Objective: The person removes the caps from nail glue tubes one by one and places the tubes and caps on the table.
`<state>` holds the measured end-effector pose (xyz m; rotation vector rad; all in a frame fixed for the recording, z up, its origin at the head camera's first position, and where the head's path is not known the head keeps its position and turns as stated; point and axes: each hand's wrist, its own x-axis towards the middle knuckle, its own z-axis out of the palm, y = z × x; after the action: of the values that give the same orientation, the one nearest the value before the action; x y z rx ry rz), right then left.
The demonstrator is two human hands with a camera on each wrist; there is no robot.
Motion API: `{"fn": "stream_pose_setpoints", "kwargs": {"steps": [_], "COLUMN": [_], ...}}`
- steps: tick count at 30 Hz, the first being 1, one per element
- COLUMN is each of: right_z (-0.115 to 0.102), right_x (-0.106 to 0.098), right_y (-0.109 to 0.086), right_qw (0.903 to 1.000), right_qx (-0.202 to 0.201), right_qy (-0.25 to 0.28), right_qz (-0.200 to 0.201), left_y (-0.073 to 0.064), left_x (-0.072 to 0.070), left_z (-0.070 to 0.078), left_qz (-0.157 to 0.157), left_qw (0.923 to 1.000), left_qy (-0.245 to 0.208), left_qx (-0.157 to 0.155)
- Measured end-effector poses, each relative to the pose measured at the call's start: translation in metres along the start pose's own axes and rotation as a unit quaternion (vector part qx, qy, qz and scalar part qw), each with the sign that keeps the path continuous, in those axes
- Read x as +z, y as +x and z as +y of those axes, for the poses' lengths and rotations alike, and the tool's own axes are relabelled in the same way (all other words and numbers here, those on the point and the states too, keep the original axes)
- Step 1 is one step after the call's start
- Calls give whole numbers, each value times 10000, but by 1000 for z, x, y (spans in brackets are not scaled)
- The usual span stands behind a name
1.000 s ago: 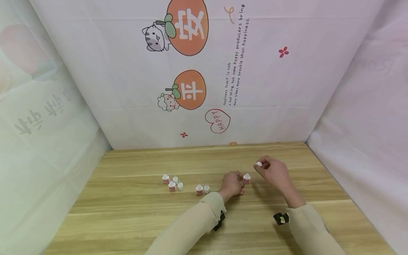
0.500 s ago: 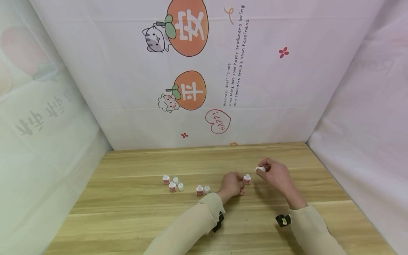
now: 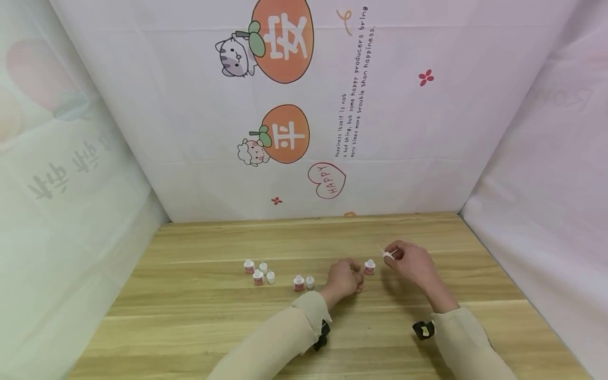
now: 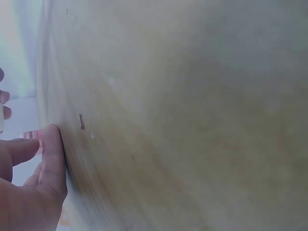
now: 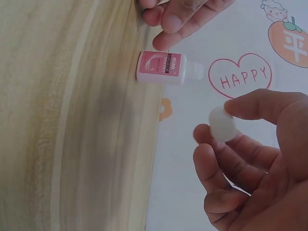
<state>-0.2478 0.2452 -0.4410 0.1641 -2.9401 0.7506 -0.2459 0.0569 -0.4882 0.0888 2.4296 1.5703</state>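
Observation:
A small white bottle with a pink label [image 3: 369, 267] stands upright and uncapped on the table, sharp in the right wrist view [image 5: 162, 67]. Beside it, my left hand [image 3: 344, 277] rests at the table with loosely bent fingers, a small gap between fingertips and bottle. On the bottle's other side, my right hand [image 3: 412, 264] is raised and pinches a white cap [image 5: 222, 124] between thumb and fingers. A thin stem shows from the cap in the head view. The left wrist view shows my left hand [image 4: 41, 178] with the bottle partly hidden behind its fingers.
To the left stand another uncapped bottle [image 3: 298, 284] with a white cap [image 3: 310, 282] next to it. Farther left are two bottles [image 3: 249, 267] and two caps [image 3: 271, 277] grouped close together. A printed cloth wall [image 3: 380, 184] borders the table's back edge.
My left fingers have come slightly away from the bottle. My right hand has lowered a little and turned the cap, so its thin stem now shows.

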Motion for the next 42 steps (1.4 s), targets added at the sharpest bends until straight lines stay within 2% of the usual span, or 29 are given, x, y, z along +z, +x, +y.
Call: {"fn": "stream_pose_setpoints", "kwargs": {"steps": [6, 13, 25, 33, 36, 42], "right_z": [-1, 0, 1, 6, 6, 6], "right_x": [1, 4, 10, 16, 17, 18], "right_y": [-2, -2, 0, 2, 2, 2], "right_qw": [9999, 9996, 9989, 9982, 9980, 9973], "right_qx": [-49, -181, -166, -198, -208, -180], "right_qy": [6, -52, -41, -17, -54, -166], "right_qz": [-150, -223, -437, -560, -598, -697], "left_y": [-6, -12, -26, -42, -48, -55], "left_x": [-2, -7, -14, -21, -23, -27], "left_z": [-4, -8, -10, -4, -1, 4], "left_qz": [-6, -63, -50, -396, -521, -686], "left_qw": [9995, 9993, 9917, 9927, 9935, 9920], "left_qy": [175, 67, 896, 484, 317, 435], "left_qx": [271, 358, 924, 1033, 964, 968]}}
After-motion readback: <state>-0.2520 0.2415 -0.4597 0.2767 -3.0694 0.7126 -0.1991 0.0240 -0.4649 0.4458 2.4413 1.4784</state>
